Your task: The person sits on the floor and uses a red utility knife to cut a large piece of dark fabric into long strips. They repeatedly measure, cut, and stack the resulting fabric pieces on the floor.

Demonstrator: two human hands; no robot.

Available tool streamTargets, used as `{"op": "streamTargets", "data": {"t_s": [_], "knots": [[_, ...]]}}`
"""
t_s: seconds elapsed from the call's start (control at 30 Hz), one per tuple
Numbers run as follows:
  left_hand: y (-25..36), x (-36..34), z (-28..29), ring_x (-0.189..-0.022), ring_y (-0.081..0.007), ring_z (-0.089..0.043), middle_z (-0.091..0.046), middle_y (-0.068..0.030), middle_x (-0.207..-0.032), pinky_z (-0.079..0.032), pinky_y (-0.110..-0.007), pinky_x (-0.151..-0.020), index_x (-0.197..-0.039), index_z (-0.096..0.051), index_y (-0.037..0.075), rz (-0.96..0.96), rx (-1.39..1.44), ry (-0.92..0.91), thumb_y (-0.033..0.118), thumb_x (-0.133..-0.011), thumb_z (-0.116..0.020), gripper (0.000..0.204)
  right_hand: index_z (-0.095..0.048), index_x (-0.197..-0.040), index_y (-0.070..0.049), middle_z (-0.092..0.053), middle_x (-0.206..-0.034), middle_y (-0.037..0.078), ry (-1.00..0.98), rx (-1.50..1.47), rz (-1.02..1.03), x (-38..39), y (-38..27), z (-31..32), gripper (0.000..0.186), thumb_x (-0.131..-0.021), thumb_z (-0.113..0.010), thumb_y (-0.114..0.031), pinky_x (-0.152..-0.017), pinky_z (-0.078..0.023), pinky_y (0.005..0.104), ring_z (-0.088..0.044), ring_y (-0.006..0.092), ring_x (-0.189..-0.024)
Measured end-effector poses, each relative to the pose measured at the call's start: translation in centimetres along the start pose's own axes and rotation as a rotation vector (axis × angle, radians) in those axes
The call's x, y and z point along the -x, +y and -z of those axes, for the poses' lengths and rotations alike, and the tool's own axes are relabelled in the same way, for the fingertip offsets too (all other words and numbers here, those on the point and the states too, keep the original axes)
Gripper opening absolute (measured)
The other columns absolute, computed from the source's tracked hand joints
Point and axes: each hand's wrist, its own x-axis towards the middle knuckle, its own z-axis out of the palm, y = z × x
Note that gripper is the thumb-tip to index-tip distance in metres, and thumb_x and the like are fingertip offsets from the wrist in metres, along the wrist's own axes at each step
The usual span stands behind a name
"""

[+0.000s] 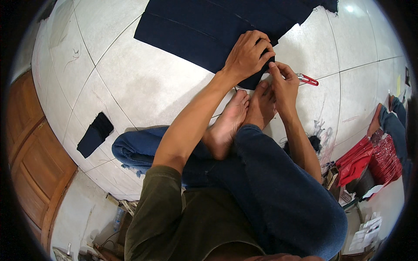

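Observation:
A large piece of dark navy cloth [196, 26] lies on the tiled floor, with seam lines across it and a frayed edge at the far right. My left hand [246, 54] rests on its near right corner, fingers curled and gripping the fabric. Close beside it, my right hand [285, 85] is closed, thumb and forefinger pinched at the cloth's edge. A red-handled utility knife [308, 79] sticks out from behind the right hand's knuckles, in line with the pinch; its blade end is hidden. A narrow flap of cloth hangs down by my bare feet [260, 104].
On the left, a folded stack of dark cloth [95, 135] sits on the floor near a wooden door [39, 169]. Thread scraps [320, 130] and a dark tuft lie right of my legs. Farther right are red plastic packages [355, 161] and another person's leg in jeans [392, 126].

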Motion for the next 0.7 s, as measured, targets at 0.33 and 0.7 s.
{"op": "streamTargets", "data": {"t_s": [0.33,0.7], "knots": [[-0.3,0.1,-0.1,-0.103,-0.0275,-0.06,-0.061,-0.0077,-0.111,-0.048,-0.041,-0.092,-0.097,-0.069,0.009,0.0,-0.036,0.004,0.022,-0.09,-0.076,0.016,-0.067,-0.102,0.002,-0.067,-0.084,0.005,0.076,-0.034,0.066,0.8,2.7,1.7,0.023,-0.101,-0.066,-0.02,-0.059,-0.047,0.0239,-0.059,0.0085,-0.07],[0.2,-0.1,0.1,-0.103,-0.0275,-0.061,-0.061,-0.0074,-0.111,-0.05,-0.041,-0.091,-0.097,-0.069,0.008,0.008,-0.009,0.011,0.021,-0.091,-0.075,0.015,-0.068,-0.11,0.003,-0.067,-0.092,0.005,-0.023,0.006,0.081,-1.0,1.2,0.5,0.027,-0.101,-0.067,-0.023,-0.067,-0.046,0.0229,-0.059,0.0084,-0.08]]}}
